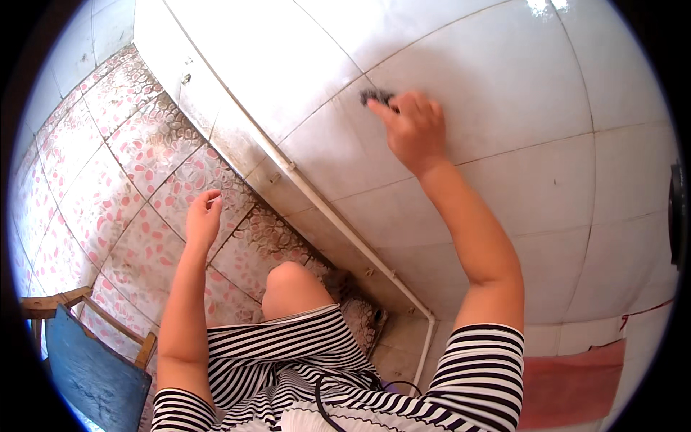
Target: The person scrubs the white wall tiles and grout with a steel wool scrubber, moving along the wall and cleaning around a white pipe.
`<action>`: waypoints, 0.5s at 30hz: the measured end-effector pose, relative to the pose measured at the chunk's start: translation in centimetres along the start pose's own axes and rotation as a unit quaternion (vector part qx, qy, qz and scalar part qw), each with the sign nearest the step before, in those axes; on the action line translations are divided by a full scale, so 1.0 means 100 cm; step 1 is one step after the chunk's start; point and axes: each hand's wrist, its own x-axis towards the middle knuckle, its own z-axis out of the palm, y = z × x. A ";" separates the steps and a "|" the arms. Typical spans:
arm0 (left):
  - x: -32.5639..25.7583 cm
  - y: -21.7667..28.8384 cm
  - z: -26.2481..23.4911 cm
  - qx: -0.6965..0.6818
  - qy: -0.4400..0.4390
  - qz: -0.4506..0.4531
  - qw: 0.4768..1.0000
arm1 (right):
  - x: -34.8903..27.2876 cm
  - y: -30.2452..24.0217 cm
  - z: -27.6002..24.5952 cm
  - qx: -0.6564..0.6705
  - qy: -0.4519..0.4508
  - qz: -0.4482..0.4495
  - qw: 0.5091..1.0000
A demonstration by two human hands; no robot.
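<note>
Against right fingers [407, 106], dark scourer [373, 96]

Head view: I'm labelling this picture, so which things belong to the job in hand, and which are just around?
Belonging to the job:
dark pad, held in the right hand
tiled wall, where the pad is held

Just around:
blue and wooden chair
pale pipe
reddish cloth

The black-and-white stripy clothes [277, 338] have short sleeves [484, 363] and a white front part [306, 421] with wavy dark lines, and a black cord [319, 397] lies over it.
</note>
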 end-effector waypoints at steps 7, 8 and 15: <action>0.003 0.000 -0.004 -0.024 0.001 0.003 1.000 | -0.184 -0.021 -0.054 0.019 -0.202 -0.004 0.979; 0.002 0.001 -0.007 -0.043 0.006 -0.010 0.999 | -0.177 -0.015 -0.045 0.014 -0.174 -0.043 0.984; 0.005 -0.027 -0.003 0.035 0.008 0.025 0.999 | -0.012 -0.016 0.013 0.022 -0.035 0.043 0.998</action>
